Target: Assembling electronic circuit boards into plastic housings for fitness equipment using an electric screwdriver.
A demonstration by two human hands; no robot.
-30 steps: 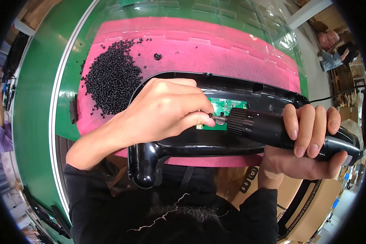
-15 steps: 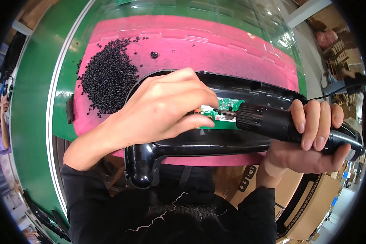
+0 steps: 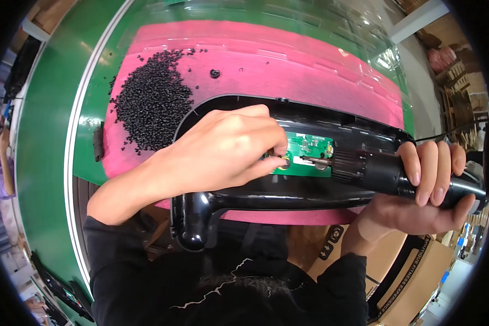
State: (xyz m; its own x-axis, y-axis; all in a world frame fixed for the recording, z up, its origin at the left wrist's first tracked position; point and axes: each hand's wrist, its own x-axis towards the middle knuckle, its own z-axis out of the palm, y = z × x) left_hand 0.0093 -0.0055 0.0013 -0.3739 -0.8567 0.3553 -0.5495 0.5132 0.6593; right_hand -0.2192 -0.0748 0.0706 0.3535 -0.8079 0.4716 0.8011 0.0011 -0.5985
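My right hand (image 3: pixel 426 179) is wrapped round a black electric screwdriver (image 3: pixel 383 173), held level with its bit pointing left over a green circuit board (image 3: pixel 309 142). The board lies inside a long, glossy black plastic housing (image 3: pixel 266 202) with a rounded leg at its near left. Over the board's left end, my left hand (image 3: pixel 231 144) is closed, thumb and forefinger pinched together. What the pinch holds, if anything, is too small to make out. A small round brass-coloured part on the board shows by the thumb tip. The hand hides the board's left end.
A heap of small black screws (image 3: pixel 152 103) lies on the pink mat (image 3: pixel 255 49) at the far left, with a small black ring (image 3: pixel 214 73) near it. Clear plastic sheeting covers the far side. Cardboard boxes (image 3: pixel 418 277) stand at the lower right.
The screwdriver and my right hand have shifted right and slightly down, uncovering more of the board. My left thumb and forefinger have come closer together. The whole view has shifted slightly.
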